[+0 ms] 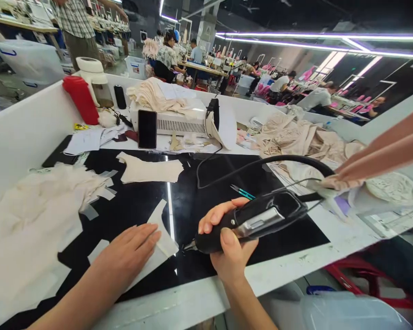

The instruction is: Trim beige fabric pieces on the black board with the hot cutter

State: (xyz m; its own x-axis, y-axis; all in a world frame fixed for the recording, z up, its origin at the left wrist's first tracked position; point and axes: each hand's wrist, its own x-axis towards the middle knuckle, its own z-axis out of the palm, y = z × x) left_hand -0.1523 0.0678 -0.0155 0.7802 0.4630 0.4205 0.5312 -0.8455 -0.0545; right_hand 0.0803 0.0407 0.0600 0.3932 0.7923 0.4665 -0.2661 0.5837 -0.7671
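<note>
My left hand [124, 252] lies flat with its fingers stretched out over a cream fabric piece [164, 242], pressing it onto the black work surface [199, 206]. A black corded hand tool [211, 240] with a narrow metal tip is gripped in my right hand [234, 259]. Its tip points left, low over the black surface, just beside the fabric's right corner; whether it touches the surface I cannot tell. Farther back lies another cream fabric cutout [151, 169]. Teal-handled tweezers [242, 191] rest behind the tool.
A pile of cream pieces [38, 220] covers the left side. Along the back stand a red bottle [81, 98], a phone [147, 129] and a white vented box [179, 126]. Beige fabric [302, 137] is heaped back right. The tool's cable [278, 158] arches behind it.
</note>
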